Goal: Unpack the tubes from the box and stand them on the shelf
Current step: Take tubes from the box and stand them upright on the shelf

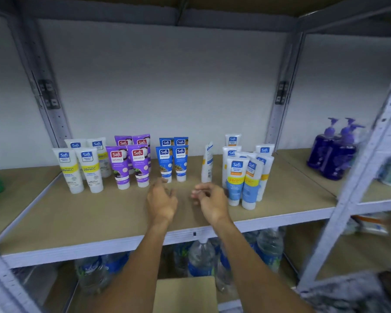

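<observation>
Matt, smooth tan wood-like board is seen on the shelf. The frame is made of grey painted metal with a dull finish. The tubes are finished in glossy smooth plastic. Translucent purple plastic is noted for the pump bottles, clear plastic for the water bottles, and matt cardboard for the box.

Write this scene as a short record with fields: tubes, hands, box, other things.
shelf: beige board
tubes, left to right: yellow-band tubes, purple tubes, dark blue tubes, lone tube, light blue tubes, all standing
left hand: above the shelf, fingers loose, holds nothing
right hand: same, before the lone tube
box: bottom of view, below the shelf
other: pump bottles far right; water bottles one level below
</observation>
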